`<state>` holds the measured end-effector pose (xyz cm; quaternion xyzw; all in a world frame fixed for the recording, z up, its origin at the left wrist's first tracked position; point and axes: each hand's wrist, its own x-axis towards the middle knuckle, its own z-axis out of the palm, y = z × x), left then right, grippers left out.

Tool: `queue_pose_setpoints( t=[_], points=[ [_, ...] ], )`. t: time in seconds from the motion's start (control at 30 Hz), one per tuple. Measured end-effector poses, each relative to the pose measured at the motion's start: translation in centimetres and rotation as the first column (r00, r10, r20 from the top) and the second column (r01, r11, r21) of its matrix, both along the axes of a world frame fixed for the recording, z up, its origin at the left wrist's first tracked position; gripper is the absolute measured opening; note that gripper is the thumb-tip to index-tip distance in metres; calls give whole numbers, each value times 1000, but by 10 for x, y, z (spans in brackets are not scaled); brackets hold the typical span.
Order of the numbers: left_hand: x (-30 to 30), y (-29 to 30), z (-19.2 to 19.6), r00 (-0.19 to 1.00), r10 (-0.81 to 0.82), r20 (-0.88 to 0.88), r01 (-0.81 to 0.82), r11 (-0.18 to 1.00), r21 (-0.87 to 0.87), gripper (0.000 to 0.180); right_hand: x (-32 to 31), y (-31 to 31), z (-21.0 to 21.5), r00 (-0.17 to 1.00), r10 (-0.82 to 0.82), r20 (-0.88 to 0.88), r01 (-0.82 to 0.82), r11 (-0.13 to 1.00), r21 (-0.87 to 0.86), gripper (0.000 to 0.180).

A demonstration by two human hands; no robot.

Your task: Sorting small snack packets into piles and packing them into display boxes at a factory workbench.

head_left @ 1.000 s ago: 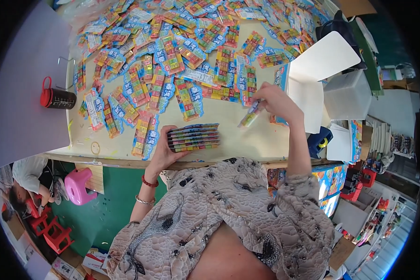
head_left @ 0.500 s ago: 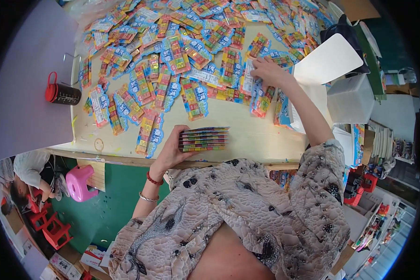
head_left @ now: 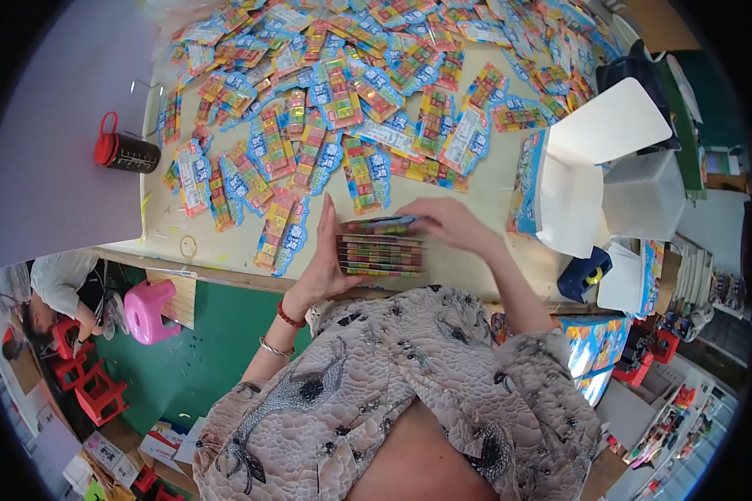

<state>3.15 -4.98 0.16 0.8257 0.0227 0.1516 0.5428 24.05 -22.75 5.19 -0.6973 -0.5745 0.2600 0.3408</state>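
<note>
Near the table's front edge stands a stack of colourful blister packs point(head_left: 382, 255), seen edge-on. My left hand point(head_left: 319, 263) cradles its left end, thumb on the near side and fingers stretched along the far side. My right hand point(head_left: 447, 224) pinches one more blister pack point(head_left: 384, 225) at the far side of the stack, slightly blurred. These packs have blue wavy-edged cards and rows of small multicoloured pieces. Many like them lie scattered and overlapping over the table, the closest being a pack point(head_left: 365, 175) just beyond the stack.
An open display box point(head_left: 572, 204) with a raised white flap stands at the right, beside a translucent bin point(head_left: 643, 188). A dark blue tape dispenser point(head_left: 585, 274) sits near the front right edge. At the left is a dark bottle with a red lid point(head_left: 128, 154). Another person sits at far left.
My right hand has come back from the scattered packs to the stack, bringing a pack. My left hand's fingers have straightened. The view has shifted slightly, showing the tape dispenser.
</note>
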Motion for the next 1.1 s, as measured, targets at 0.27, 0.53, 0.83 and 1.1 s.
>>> queue_pose_setpoints(
  t=[0.27, 0.53, 0.83, 1.1],
  points=[
    [-1, 9, 9, 986, -89, -144, 84, 996, -40, 106, 7, 47, 25, 977, 163, -135, -207, 866, -454, 44],
    [1, 8, 14, 977, -160, -141, 148, 985, -94, 81, 69, 187, -13, 674, -524, 521, 602, 798, 25, 82],
    [0, 8, 11, 978, -153, -140, 141, 985, -97, 81, 32, 207, -16, 783, -590, 196, 621, 722, -305, 82],
    [1, 9, 9, 981, -138, -133, 128, 988, -85, 81, -18, 136, -13, 794, -578, -187, 498, 796, -345, 63]
  ],
)
